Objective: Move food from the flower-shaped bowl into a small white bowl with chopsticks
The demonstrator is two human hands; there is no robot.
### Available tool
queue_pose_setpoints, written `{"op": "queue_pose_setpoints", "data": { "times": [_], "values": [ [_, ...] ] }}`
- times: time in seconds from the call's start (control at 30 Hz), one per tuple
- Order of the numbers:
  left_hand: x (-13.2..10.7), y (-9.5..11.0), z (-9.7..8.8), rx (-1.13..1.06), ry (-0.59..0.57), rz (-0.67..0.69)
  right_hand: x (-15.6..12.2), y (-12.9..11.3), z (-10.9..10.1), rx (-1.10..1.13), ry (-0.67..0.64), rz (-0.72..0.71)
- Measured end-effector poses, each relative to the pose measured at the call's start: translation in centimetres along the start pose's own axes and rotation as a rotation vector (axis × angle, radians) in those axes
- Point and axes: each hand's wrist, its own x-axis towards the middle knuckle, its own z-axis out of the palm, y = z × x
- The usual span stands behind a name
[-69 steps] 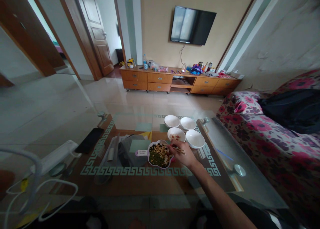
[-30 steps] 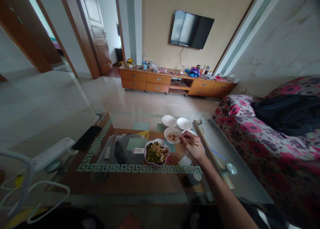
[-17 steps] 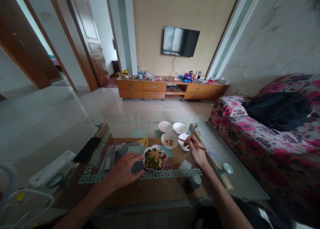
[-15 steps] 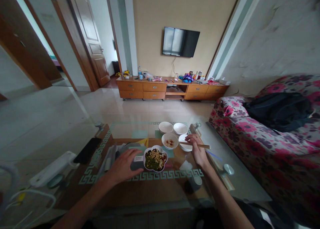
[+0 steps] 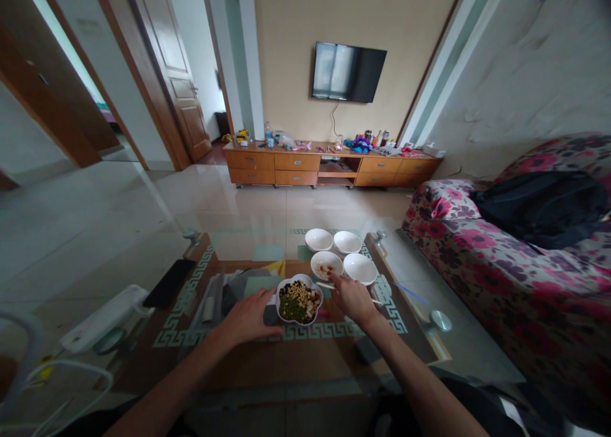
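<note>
Looking down from head height across a living room, the view takes in a flower-patterned sofa (image 5: 506,265) filling the three o'clock side, with a black bag (image 5: 539,208) lying on its seat. A glass-topped coffee table (image 5: 305,354) stretches ahead at the centre, and past it, at twelve o'clock against the far wall, stands a long wooden cabinet (image 5: 329,166) with a dark television (image 5: 348,71) mounted above it. At nine o'clock on the table lie a white power strip (image 5: 102,310) and, just beyond it, a black phone (image 5: 168,283). Four white bowls (image 5: 347,242) sit together in a square at the far middle of the table; the near-left one holds a few small pieces. Directly in front of them, closer to the person, is a flower-shaped bowl of mixed beans (image 5: 299,299). The left hand (image 5: 251,316) rests on the table at nine o'clock of this bowl, fingers loosely spread and touching its wall without wrapping it. The right hand (image 5: 351,297) sits at three o'clock of the bowl, fingers pinched closed around a pair of chopsticks (image 5: 325,285), whose tips point towards the bowl's far-right rim.
</note>
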Motion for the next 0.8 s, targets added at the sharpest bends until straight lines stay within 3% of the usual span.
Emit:
{"op": "queue_pose_setpoints", "data": {
  "times": [0.23, 0.6, 0.8],
  "values": [
    [0.7, -1.5, -0.1, -0.258, -0.048, 0.034, -1.0, 0.0, -0.7, 0.007, -0.021, -0.003],
    [-2.3, -4.5, -0.6, -0.241, -0.020, -0.106, -2.2, -1.3, -1.0, 0.035, -0.065, -0.084],
    [-4.0, -4.4, -1.6, -0.239, 0.011, -0.094, -2.7, -2.2, -0.7, 0.044, -0.092, -0.150]
  ]
}}
